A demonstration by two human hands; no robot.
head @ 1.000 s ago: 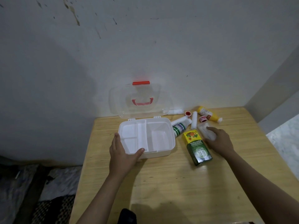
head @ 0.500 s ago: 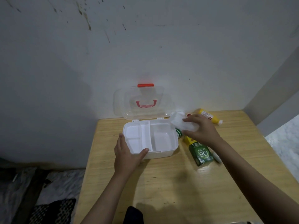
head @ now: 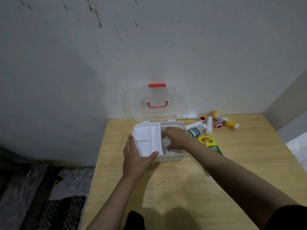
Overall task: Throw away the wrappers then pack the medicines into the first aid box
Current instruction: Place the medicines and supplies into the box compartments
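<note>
The white first aid box stands open on the wooden table, its clear lid with red latch leaning against the wall. My left hand grips the box's front left corner. My right hand is inside the large right compartment, holding a pale translucent packet down in it. Right of the box lie a green-labelled white bottle, a green and yellow carton, a white roll, two small red-and-white tape rolls and a yellow bottle.
The table stands in a corner against the grey wall; its right edge borders a pale floor. A second white roll lies behind the lid. Dark patterned fabric and clutter lie on the floor at left.
My right hand picked up the pale packet from beside the carton, carried it left over the box and lowered it into the right compartment. My left hand stayed on the box.
</note>
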